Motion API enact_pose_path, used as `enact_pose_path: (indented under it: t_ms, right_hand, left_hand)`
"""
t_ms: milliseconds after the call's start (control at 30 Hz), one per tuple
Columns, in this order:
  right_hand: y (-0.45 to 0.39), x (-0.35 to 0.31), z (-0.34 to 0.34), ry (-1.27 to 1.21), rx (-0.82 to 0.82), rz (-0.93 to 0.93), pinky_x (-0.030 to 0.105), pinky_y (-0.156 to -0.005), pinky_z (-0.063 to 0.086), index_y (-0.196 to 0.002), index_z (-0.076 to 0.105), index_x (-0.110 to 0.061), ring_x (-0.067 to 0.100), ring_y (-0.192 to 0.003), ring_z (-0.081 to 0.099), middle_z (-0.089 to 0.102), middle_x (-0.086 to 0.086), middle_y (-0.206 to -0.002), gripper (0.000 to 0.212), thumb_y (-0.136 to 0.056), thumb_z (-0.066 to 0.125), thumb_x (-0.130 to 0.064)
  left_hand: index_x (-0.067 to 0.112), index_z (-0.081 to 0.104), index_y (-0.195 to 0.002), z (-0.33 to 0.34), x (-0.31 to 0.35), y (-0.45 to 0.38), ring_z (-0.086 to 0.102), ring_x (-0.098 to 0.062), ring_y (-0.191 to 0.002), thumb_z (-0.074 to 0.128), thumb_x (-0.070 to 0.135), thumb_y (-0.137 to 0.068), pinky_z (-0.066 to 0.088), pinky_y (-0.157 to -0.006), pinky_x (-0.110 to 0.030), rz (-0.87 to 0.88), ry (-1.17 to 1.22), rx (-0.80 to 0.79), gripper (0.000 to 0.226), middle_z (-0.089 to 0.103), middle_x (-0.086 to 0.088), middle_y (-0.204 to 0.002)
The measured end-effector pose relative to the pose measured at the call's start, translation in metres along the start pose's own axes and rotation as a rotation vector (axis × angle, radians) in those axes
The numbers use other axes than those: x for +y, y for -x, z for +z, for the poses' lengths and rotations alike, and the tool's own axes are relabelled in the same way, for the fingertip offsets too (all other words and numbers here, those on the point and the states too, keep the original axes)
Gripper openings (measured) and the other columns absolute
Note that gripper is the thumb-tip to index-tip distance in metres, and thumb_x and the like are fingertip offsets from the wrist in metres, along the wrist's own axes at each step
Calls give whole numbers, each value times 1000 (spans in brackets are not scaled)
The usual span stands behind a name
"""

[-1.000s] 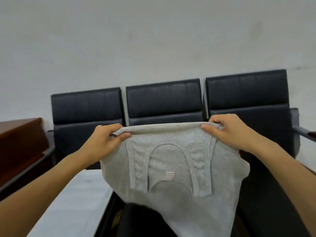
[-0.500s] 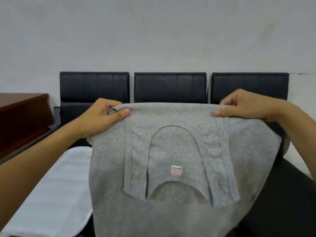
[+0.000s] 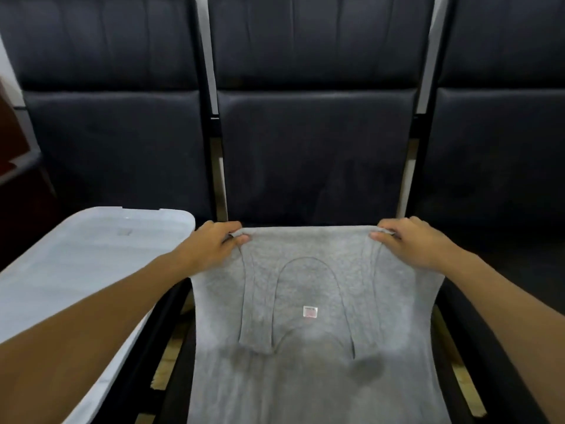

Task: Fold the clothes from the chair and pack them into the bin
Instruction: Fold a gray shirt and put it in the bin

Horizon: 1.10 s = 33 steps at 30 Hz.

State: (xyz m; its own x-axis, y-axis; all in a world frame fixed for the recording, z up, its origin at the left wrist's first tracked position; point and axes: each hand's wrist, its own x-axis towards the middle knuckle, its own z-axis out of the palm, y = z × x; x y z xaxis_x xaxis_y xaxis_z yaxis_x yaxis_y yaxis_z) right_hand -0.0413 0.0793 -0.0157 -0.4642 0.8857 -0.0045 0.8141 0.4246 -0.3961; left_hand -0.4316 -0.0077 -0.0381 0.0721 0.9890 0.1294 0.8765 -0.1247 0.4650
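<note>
Two corners of a grey vest [image 3: 308, 301] are pinched at its folded top edge, one by the left hand [image 3: 211, 246], one by the right hand [image 3: 409, 243], thumbs and fingers closed on cloth. It is spread over the middle chair seat [image 3: 477, 332], beside the white bin lid [image 3: 91, 258]. The edge is best kept taut and level as it is laid down, so that the next fold falls square.
</note>
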Motion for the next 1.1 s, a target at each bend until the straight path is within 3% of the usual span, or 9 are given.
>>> enact_pose_path:
  t_ms: [100,200,300,500,633,700,833,1000,1100]
  right_hand:
    - [-36,17,12,163,22,-3,28,-55,38,-69,42,-40,10,-64,54,55,-8,-67,33,-99,42,-54]
    - [-63,30,18,215,79,-14,28,-54,38,-74,41,-43,14,-66,55,56,-8,-70,29,-98,38,-57]
    - [-75,33,15,198,173,-32,35,-57,44,-86,53,-31,17,-65,56,57,-5,-68,30,-98,40,-56]
    - [-38,21,5,99,437,-247,27,-42,36,-77,50,-22,7,-48,49,48,-9,-55,39,-98,46,-54]
    - [35,10,31,174,399,-449,22,-39,42,-78,53,-27,0,-42,43,41,-16,-57,40,-101,35,-54]
    - [76,4,51,264,215,-442,15,-45,36,-80,53,-33,-7,-43,35,33,-22,-59,44,-102,26,-61]
    - [133,-6,76,383,-374,-220,28,-76,42,-92,54,-32,-2,-70,50,51,-15,-80,64,-88,13,-81]
    - [157,-7,86,420,-208,282,26,-72,43,-101,52,-33,9,-100,63,62,-10,-100,38,-97,32,-65]
    - [160,2,90,213,-205,562,31,-86,48,-133,42,-22,18,-118,56,53,2,-130,59,-92,48,-65]
  left_hand:
    - [32,42,-70,13,-16,-35,53,-17,-51,43,56,-98,48,-54,-36,77,-172,30,37,51,3,-55]
    - [27,48,-82,20,-23,-60,54,-22,-52,30,59,-96,50,-56,-39,123,-310,131,39,53,1,-57]
    - [15,52,-90,20,-18,-76,50,-24,-50,36,50,-99,46,-55,-39,169,-388,216,39,52,0,-58]
    - [8,54,-85,8,3,-37,45,-23,-38,24,49,-105,41,-34,-33,449,-366,442,54,53,-3,-58]
    - [19,44,-90,25,5,41,51,-19,-40,19,43,-107,36,-32,-25,600,-425,337,39,60,-1,-69]
    - [23,43,-90,45,-1,87,55,-13,-45,17,42,-107,35,-33,-24,694,-547,172,37,61,4,-75]
    - [33,51,-81,70,-3,157,47,-3,-62,37,65,-95,33,-41,-21,723,-597,-115,37,52,16,-78]
    - [31,55,-69,74,21,138,51,-1,-67,31,55,-102,38,-49,-18,492,-490,-172,48,52,16,-76]
    - [25,64,-92,94,75,87,54,-3,-84,28,48,-103,52,-72,-29,403,-308,-264,44,56,13,-96]
